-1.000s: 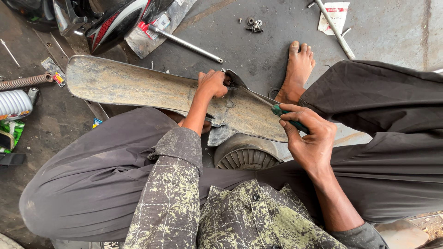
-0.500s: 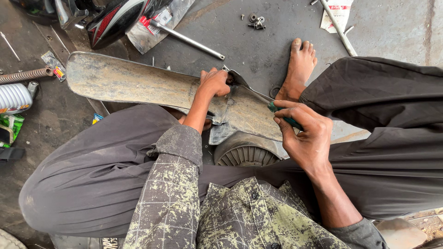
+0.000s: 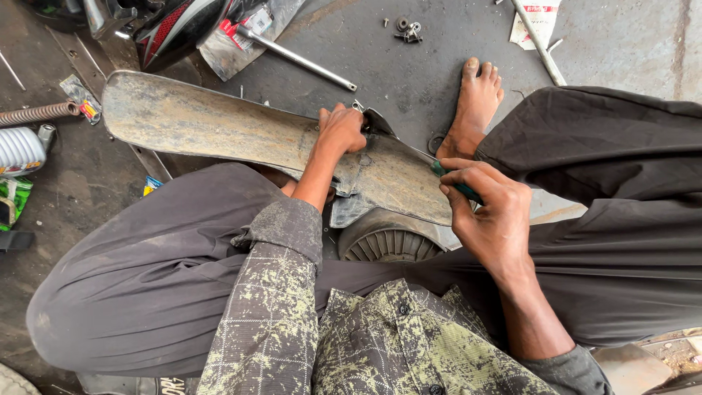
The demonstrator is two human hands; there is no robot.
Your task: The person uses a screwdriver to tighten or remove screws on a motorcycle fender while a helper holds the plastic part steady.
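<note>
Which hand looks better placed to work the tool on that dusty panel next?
Probably the right hand: it already grips the green-handled tool against the edge of the long dusty panel. The left hand is clamped over the panel's top edge, steadying it.

The right hand (image 3: pixel 491 212) with its green-handled tool (image 3: pixel 455 183) sits a little further toward 9 o'clock along the dusty mudguard (image 3: pixel 241 135) than a second ago, nearer the left hand (image 3: pixel 342 130). The mudguard's long end reaches slightly more toward 9 o'clock.
</note>
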